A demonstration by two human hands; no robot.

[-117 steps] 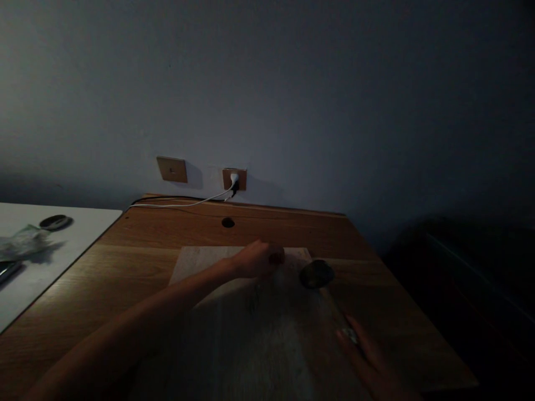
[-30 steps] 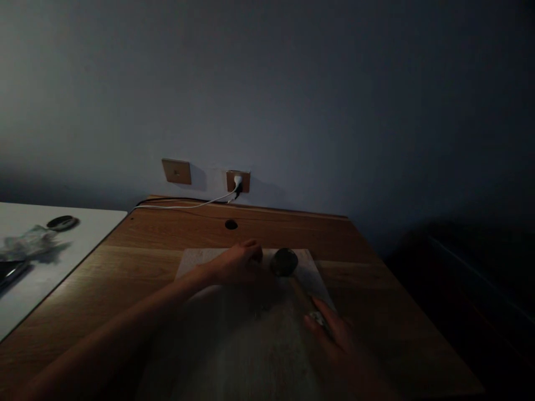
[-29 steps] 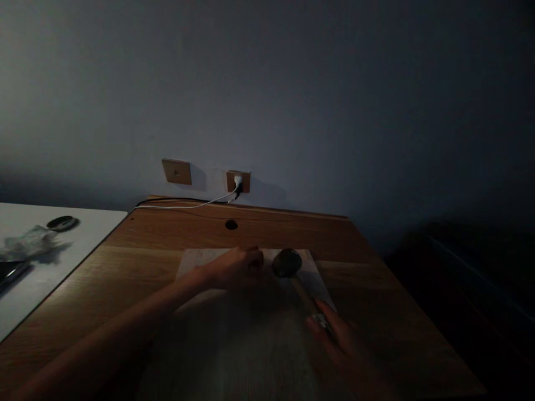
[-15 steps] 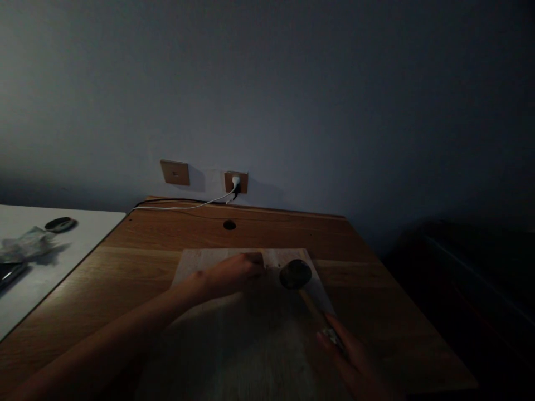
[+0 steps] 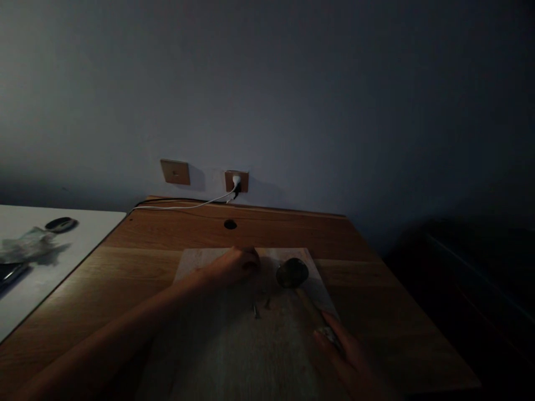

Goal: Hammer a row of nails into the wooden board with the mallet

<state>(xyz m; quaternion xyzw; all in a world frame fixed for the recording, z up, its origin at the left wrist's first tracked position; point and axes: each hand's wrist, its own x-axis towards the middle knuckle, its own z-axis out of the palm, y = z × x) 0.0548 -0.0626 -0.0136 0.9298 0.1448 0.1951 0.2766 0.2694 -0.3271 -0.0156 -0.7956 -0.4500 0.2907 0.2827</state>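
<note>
My right hand is wrapped round the wooden handle of a mallet, whose dark, round head hangs over the right far part of a pale wooden board. To the left of that head, my left hand is closed above the board's far edge, fingers curled; darkness hides whatever they pinch. On the board, nearer to me than the left hand, lie a small metal nail and what looks like another nail, a dim thin shape beside it.
The board lies on a brown wooden desk against the wall. White and black cables run to a wall socket. On the white table at left are a crumpled plastic bag and a dark round object.
My left hand has shifted slightly left and away from me, uncovering the nails on the board. The mallet head has drifted slightly left.
</note>
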